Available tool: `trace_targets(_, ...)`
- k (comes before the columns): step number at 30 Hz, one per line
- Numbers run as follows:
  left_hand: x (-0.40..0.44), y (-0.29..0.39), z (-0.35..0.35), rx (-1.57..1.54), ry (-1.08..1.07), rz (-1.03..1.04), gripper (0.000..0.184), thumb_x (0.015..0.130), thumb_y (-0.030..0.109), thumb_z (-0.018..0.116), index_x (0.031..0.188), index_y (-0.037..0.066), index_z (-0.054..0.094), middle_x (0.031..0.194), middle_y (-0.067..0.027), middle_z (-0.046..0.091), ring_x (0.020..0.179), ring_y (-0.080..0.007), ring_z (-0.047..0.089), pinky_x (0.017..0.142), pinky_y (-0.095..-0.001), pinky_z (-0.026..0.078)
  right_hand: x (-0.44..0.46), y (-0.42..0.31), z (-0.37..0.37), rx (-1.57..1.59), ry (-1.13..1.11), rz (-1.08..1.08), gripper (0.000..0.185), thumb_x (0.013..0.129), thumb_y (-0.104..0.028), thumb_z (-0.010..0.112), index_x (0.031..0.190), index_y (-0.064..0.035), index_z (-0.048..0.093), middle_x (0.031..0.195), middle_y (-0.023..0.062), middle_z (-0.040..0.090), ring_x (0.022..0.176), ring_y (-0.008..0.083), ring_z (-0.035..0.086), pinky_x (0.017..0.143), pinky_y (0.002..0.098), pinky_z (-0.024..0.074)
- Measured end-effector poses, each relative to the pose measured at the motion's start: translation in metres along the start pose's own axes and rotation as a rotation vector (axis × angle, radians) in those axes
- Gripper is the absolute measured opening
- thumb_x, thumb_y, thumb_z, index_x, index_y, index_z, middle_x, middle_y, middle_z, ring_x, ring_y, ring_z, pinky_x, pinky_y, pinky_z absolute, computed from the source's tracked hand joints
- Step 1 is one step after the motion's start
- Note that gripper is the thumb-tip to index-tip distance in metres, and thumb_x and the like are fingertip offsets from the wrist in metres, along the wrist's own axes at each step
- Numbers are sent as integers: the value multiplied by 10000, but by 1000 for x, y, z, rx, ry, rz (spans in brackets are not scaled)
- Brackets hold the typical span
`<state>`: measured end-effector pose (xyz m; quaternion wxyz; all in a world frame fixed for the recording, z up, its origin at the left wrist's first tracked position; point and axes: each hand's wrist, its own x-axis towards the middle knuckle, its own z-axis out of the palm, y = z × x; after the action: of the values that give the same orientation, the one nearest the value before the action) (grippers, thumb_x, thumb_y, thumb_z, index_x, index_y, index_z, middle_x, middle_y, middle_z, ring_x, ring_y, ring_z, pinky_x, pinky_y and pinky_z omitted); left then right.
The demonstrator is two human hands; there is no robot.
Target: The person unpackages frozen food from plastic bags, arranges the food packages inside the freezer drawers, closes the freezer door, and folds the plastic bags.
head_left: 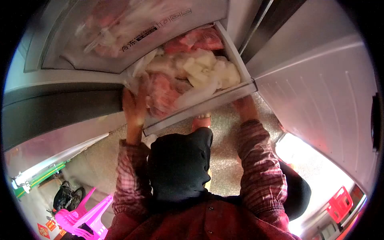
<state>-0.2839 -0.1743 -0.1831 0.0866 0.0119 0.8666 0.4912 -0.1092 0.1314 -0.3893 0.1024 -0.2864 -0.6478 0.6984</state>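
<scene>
A freezer drawer (200, 108) is pulled out in front of me and sits at a slant. Inside lie plastic bags of red meat (162, 96) and a bag with pale yellowish pieces (200, 68). Another red bag (196, 39) rests at the back. My left hand (135, 106) grips the drawer's left side near the front corner, beside the bagged meat, slightly blurred. My right hand (245, 108) holds the front edge near its right end from below; its fingertips are hidden by the drawer.
A closed upper freezer drawer (136, 36) with printed lettering sits above. On the right stands the open door (320, 100). Below is a speckled floor (224, 156). Pink plastic chairs (86, 216) and a motorbike (68, 196) are lower left; a red chair (340, 205) is lower right.
</scene>
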Motion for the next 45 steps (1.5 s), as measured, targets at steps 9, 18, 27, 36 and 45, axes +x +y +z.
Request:
trace_targets(9,-49,75,10,551,-315,908,489,718,310,719,1089,28,571,947,-142,571,893,-333,537,805,-415,435,13,49,-4,-90,50,120,544,753,-166,667,1230,4,470,981,173,639,912,288,625,764,384,499)
trace_targets(18,-40,84,30,772,-331,838,475,651,379,732,972,64,578,878,-126,574,857,-310,559,706,-425,432,4,25,-5,223,11,196,566,766,-195,682,1275,-63,471,826,158,628,743,237,627,670,359,521)
trace_targets(27,-31,90,46,711,-510,725,367,599,288,724,843,46,595,804,-141,577,789,-324,573,665,-421,440,-9,-42,11,780,284,769,407,901,-427,541,1188,-139,529,1075,15,609,903,129,581,752,289,488)
trace_targets(36,-25,97,41,615,-585,730,337,608,263,711,828,34,601,795,-144,584,790,-322,572,671,-409,445,-31,-12,93,303,41,-159,412,868,-71,546,1261,-38,430,1224,108,503,1132,247,492,958,391,427)
trace_targets(45,-35,75,53,682,-645,776,355,636,283,650,866,20,593,800,-187,587,790,-371,570,731,-476,416,-42,-26,118,1506,148,217,453,897,-389,501,1222,-74,475,1195,94,536,1108,277,503,947,430,412)
